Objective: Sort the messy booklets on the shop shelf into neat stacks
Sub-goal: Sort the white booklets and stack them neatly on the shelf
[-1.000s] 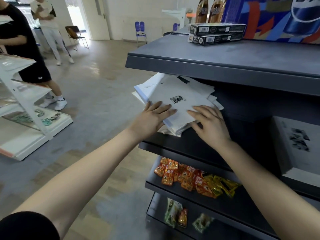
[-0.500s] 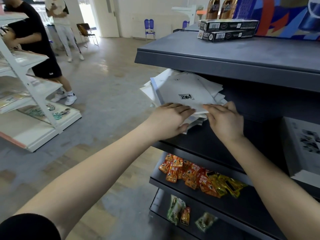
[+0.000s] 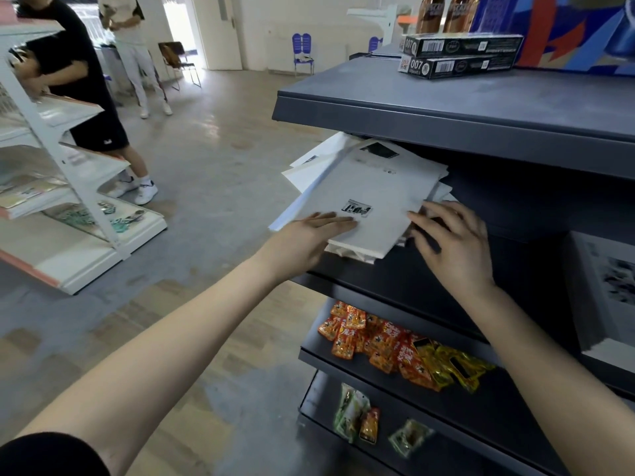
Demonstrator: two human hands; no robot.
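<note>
White paper booklets [image 3: 372,187] lie splayed at the front corner of the shelf [image 3: 364,285].
Probably light and slippery: left hand [image 3: 309,235] flat on top, right hand [image 3: 453,242] open-fingered at the side; I'd hold the edges.

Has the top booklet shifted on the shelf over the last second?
Yes. The top booklet has turned against the dark shelf: its near left corner has swung leftward, toward the shelf's open end.

The floor [image 3: 213,173] is grey; the wall [image 3: 309,12] is white; a bright doorway [image 3: 177,25] lets in light; a white rack [image 3: 89,266] stands left; a blue chair [image 3: 301,42] stands far off.
</note>
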